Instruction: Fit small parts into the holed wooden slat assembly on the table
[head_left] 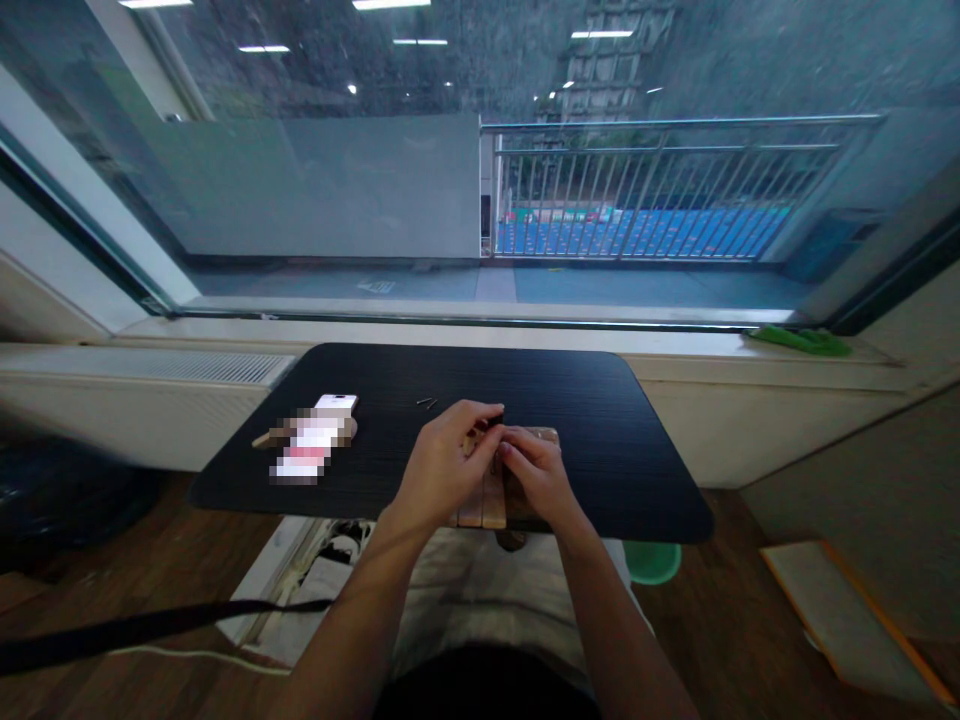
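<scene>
Wooden piece sits at the bench's near edge, just right of middle, its centre covered by both hands. Left hand and right hand have fingertips bunched together over it — can't tell if either grip is pinching the dark bit there. Thin pins or screws lie toward the far edge; phone near the left edge is pixelated.

Wood on table (phone left)
</scene>
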